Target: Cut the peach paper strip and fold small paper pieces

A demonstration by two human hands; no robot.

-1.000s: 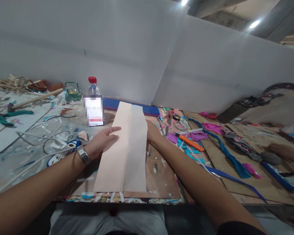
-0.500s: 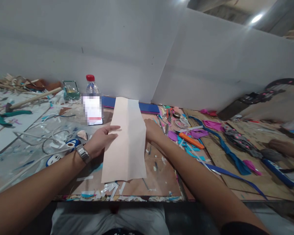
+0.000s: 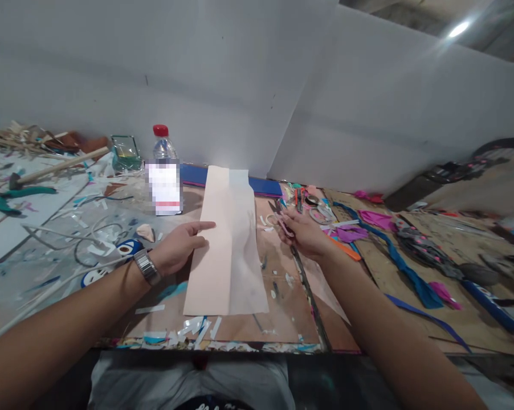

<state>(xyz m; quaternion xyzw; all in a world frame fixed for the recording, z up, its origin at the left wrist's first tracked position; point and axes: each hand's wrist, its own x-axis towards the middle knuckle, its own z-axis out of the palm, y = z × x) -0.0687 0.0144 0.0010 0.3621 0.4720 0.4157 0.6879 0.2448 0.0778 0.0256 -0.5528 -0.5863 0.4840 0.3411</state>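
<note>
Bottle (image 3: 164, 181) left of paper sheet (image 3: 225, 245)

A craft workshop is indicated: a worn plywood bench (image 3: 282, 319) is littered with coloured paper scraps (image 3: 351, 233), cut strips, pliers (image 3: 9, 196) and a hammer (image 3: 47, 169)

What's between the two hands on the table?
In the head view, the long pale pink paper sheet lies between the left hand and right hand.

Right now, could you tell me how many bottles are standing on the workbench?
1. The bottle, red-capped, stands upright at the back, just left of the paper sheet. Clutter at far left could hide others.
</note>
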